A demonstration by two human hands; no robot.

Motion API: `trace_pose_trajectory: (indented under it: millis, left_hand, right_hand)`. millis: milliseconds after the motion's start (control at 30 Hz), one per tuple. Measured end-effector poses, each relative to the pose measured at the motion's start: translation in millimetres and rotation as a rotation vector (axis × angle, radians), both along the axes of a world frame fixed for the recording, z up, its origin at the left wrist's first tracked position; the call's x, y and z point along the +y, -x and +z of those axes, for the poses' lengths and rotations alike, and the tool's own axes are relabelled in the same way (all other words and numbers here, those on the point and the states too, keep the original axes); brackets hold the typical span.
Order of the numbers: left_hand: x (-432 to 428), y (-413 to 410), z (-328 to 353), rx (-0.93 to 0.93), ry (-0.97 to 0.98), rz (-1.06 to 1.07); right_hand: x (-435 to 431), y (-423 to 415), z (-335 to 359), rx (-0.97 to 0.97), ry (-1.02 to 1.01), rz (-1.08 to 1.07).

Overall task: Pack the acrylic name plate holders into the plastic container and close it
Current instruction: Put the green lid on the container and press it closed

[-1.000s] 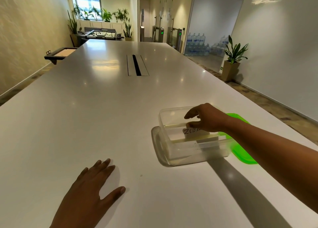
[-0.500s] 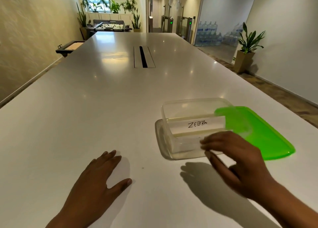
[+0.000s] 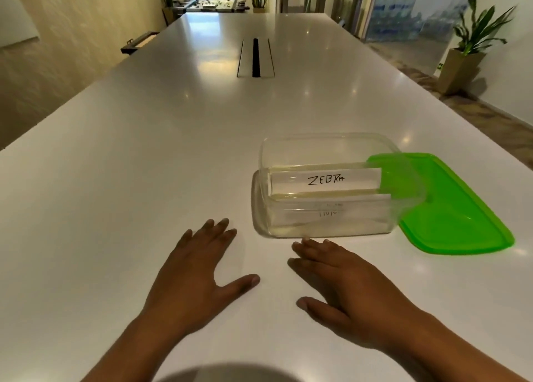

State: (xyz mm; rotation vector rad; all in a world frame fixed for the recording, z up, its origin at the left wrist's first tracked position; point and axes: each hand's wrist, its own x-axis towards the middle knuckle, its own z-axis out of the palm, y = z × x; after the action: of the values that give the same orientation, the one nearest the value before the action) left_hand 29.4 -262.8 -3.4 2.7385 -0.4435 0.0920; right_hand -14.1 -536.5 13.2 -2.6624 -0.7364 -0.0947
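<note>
A clear plastic container (image 3: pixel 291 151) stands open on the white table (image 3: pixel 144 180). Inside it lie acrylic name plate holders; the upper one (image 3: pixel 326 180) shows a paper card reading ZEBRA, and a second one (image 3: pixel 331 213) lies in front of it with faint writing. The green lid (image 3: pixel 450 217) lies flat on the table, to the right of the container and partly behind it. My left hand (image 3: pixel 199 272) rests flat on the table, fingers spread. Just in front of the container, my right hand (image 3: pixel 343 283) lies flat too, its fingertips close to the near wall.
A cable slot (image 3: pixel 255 58) runs along the middle of the long table. A potted plant (image 3: pixel 467 56) stands on the floor at the right. The table's right edge passes close behind the green lid.
My right hand left the container, drew back toward me and came down flat on the table. The name plate holder it held stays in the container. My view tilted down.
</note>
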Motion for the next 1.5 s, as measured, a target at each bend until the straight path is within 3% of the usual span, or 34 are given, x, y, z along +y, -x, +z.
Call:
trace_pose_trajectory:
  millis: [667, 867, 1000, 1067, 1133, 1233, 1400, 1500]
  left_hand:
    - [2.3, 3.1, 4.4, 0.051, 0.010, -0.050]
    - [2.7, 0.3, 8.5, 0.133, 0.339, -0.046]
    - [-10.5, -20.7, 8.1, 0.037, 0.445, -0.041]
    - [-17.8, -35.7, 6.3, -0.016, 0.504, -0.015]
    - [-26.5, -49.3, 4.6, -0.061, 0.516, 0.028]
    - [-37.2, -62.0, 2.9, -0.102, 0.420, 0.089]
    - [-46.1, -60.4, 1.1, -0.034, 0.166, 0.099]
    - [-52.8, -60.0, 4.3, -0.021, 0.131, 0.115]
  right_hand:
    - [4.5, 2.9, 4.8, 0.026, -0.109, -0.057]
    - [4.4, 15.1, 32.7, -0.021, -0.621, -0.206]
    - [-29.0, 12.1, 71.0, -0.246, -0.862, -0.321]
    - [-57.9, 4.1, 77.4, -0.273, -0.913, -0.478]
    - [-88.5, -4.3, 76.2, -0.218, -0.857, -0.655]
    - [-120.3, -11.0, 62.3, -0.153, -0.514, -0.788]
    - [-136.7, -7.2, 38.4, 0.021, -0.245, -0.775]
    - [-144.4, -5.9, 28.1, 0.049, -0.220, -0.711]
